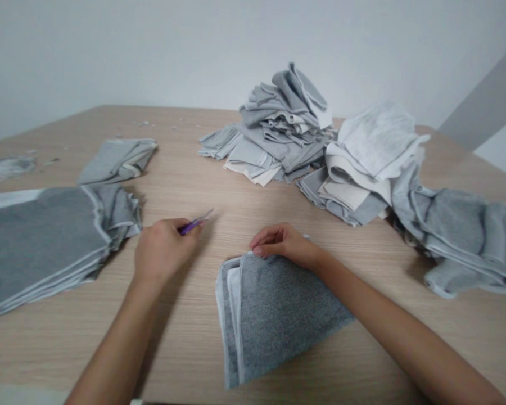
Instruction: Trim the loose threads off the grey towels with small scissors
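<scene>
Here, the grey cloth (282,315) lay on the desk (185,337) to the right of the left hand (160,250), which gripped a purple tool (190,226). The right hand (289,243) was nearer, pinching the cloth's far edge.

We can read no text, label, brand, number or sign anywhere in this view.
</scene>
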Demonstrator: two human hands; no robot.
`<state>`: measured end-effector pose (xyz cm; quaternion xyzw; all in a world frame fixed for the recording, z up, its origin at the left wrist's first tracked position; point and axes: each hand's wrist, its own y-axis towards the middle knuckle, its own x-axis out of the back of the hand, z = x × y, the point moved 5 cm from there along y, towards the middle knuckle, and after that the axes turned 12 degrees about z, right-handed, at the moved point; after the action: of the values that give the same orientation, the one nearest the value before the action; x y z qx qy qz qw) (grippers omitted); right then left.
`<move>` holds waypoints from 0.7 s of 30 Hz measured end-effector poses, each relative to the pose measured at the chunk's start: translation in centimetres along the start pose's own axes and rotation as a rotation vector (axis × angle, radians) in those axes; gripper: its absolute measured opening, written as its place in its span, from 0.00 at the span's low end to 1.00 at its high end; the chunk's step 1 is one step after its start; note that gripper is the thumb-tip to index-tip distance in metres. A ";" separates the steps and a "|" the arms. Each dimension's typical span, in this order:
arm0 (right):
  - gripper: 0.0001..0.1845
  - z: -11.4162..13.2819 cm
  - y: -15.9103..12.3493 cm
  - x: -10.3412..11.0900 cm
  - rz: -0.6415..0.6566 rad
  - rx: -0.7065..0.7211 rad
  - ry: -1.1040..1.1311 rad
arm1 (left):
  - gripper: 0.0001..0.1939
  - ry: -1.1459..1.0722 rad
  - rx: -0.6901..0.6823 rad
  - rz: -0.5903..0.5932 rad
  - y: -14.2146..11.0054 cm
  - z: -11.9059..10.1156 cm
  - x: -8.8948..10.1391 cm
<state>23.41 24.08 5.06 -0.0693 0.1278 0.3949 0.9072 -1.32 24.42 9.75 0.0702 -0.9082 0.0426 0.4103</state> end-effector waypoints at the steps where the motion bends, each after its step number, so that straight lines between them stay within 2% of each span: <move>1: 0.14 0.0 0.0 0.0 0.001 -0.002 0.002 | 0.11 0.048 -0.010 0.005 0.0 0.2 0.1; 2: 0.14 0.0 0.0 0.0 0.002 -0.004 0.002 | 0.11 0.081 -0.021 0.014 0.0 0.3 0.1; 5: 0.13 -0.1 0.0 0.1 0.006 -0.002 -0.006 | 0.21 0.102 -0.037 0.042 -0.3 0.5 0.1; 10: 0.11 0.0 0.0 0.0 0.021 0.004 -0.016 | 0.25 -0.075 -0.067 0.094 -1.5 -0.7 0.1; 14: 0.09 0.2 0.0 0.0 0.033 0.008 -0.032 | 0.26 -0.240 -0.134 0.222 -3.4 -1.7 -0.3; 18: 0.10 0.3 0.0 -0.1 0.039 0.002 -0.048 | 0.26 -0.510 -0.148 0.374 -5.7 -1.1 -1.2; 21: 0.10 0.4 0.0 -0.2 0.039 0.011 -0.054 | 0.25 -0.530 -0.154 0.423 -7.3 -0.9 -2.1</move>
<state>23.37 24.02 5.49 -0.0511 0.1067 0.4133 0.9029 1.94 17.57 8.93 -0.1424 -0.9782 0.0384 0.1462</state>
